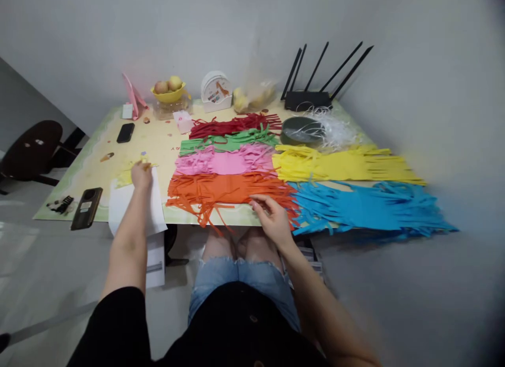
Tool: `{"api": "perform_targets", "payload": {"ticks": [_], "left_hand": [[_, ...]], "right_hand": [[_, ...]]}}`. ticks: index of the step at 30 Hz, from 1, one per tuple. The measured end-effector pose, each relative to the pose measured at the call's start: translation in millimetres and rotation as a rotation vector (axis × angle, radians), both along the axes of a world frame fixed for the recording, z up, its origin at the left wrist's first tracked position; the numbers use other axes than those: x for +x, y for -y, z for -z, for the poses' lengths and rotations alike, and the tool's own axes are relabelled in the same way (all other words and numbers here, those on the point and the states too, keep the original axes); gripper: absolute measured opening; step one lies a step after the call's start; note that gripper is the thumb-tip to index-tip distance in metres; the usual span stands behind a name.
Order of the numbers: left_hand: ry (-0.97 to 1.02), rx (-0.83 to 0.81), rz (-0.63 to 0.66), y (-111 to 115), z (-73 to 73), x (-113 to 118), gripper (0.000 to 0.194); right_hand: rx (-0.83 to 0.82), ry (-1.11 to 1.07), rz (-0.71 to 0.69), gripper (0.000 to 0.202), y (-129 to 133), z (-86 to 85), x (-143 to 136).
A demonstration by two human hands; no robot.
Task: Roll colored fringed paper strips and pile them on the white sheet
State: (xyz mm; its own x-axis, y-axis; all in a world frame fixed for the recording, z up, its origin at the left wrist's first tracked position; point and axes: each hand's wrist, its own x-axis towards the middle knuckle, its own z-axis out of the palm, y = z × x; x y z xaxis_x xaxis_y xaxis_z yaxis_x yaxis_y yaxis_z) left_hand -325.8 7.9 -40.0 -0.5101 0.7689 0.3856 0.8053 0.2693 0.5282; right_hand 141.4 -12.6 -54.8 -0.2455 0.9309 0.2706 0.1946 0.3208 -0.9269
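My left hand (141,175) reaches to the left side of the table, its fingers curled down onto a small heap of yellow strips (125,178) at the top of white paper sheets (130,206). Its fingertips are partly hidden. My right hand (271,219) is at the front edge beside an orange fringed stack (213,189); thumb and forefinger are slightly apart, with nothing visible between them. Behind the orange lie pink (229,161), green (229,141) and dark red (226,128) fringed stacks. To the right are yellow (347,166) and blue (366,206) ones.
A black router (307,100), a dark round container (302,131) and tangled white strings (339,130) stand back right. A yellow fruit bowl (169,96) and a white holder (216,101) line the wall. Two phones (125,132) lie left. A dark stool (31,148) stands beyond.
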Motion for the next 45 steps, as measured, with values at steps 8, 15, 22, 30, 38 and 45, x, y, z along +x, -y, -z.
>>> {"api": "perform_targets", "payload": {"ticks": [8, 15, 22, 30, 38, 45], "left_hand": [[0.031, -0.027, -0.011, -28, -7.7, 22, 0.008], [0.048, -0.045, 0.446, -8, -3.0, 157, 0.013], [-0.089, -0.428, 0.734, 2, 23.2, 248, 0.027], [-0.056, -0.474, 0.686, -1, 20.8, 239, 0.021], [-0.068, -0.534, 0.648, -3, 9.3, 248, 0.024], [-0.086, -0.579, 0.658, -19, 2.4, 258, 0.018]], "right_hand": [[0.301, 0.401, -0.102, 0.020, -35, 4.7, 5], [0.270, 0.812, -0.391, 0.024, -68, 4.3, -16], [0.205, 0.913, -0.390, 0.024, -74, -1.6, -21], [0.208, 0.929, -0.404, 0.026, -76, 1.7, -18], [0.160, 0.948, -0.329, 0.024, -74, 0.3, -23], [0.112, 0.919, -0.278, 0.018, -83, 1.9, -26]]}}
